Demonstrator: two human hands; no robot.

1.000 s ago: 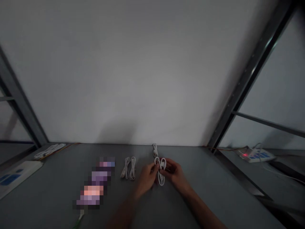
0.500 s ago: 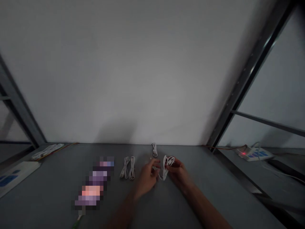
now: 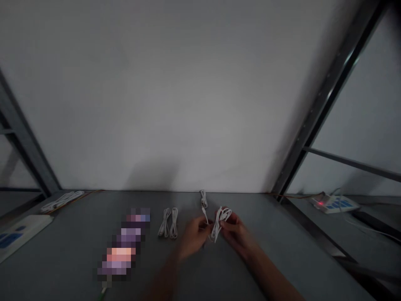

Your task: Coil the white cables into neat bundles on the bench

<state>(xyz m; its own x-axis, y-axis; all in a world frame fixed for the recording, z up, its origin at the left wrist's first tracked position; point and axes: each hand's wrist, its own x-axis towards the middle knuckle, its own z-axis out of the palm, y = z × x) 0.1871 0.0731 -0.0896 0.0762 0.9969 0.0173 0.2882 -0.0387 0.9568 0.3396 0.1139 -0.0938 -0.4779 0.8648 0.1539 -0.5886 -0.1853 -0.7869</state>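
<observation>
My right hand (image 3: 235, 229) is closed around a looped bundle of white cable (image 3: 222, 219), which looks like a charging cable. A loose length ending in a pale plug (image 3: 204, 212) rises from my left hand (image 3: 196, 236), whose fingers are pinched on that cable near its end. Both hands are just above the grey tabletop, close together. Two coiled white cables (image 3: 168, 223) lie side by side to the left of my left hand. Behind the hands another coiled white cable (image 3: 203, 197) rests near the wall.
On the left a blurred-out screen-like device (image 3: 123, 242) lies with a green-and-white cord at its lower end. White power strips (image 3: 340, 204) sit at the right and far left. Another white cable bundle (image 3: 62, 200) is at the back left. Metal uprights (image 3: 326, 100) flank the wall.
My left fingers have closed on the cable's loose end, and its plug now points up. The bundle in my right hand has turned slightly.
</observation>
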